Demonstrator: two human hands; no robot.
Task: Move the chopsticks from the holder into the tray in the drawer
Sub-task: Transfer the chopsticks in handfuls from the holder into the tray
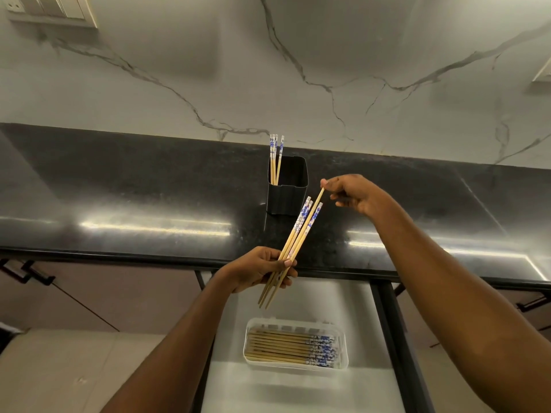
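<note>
A black square holder [287, 186] stands on the dark countertop with a few blue-and-white-topped wooden chopsticks [276, 158] upright in its left corner. My left hand [262, 269] is shut on a bundle of chopsticks [298, 236], held slanted above the counter's front edge. My right hand [351, 193] pinches the upper end of one chopstick of that bundle, just right of the holder. Below, in the open drawer, a clear plastic tray [343, 353] holds several chopsticks lying flat, their patterned ends to the right.
The black granite countertop [134, 189] runs across the view under a marble backsplash. The white drawer [298, 389] is pulled out beneath the counter edge, with dark rails on both sides. Cabinet handles [26, 272] stick out at the left.
</note>
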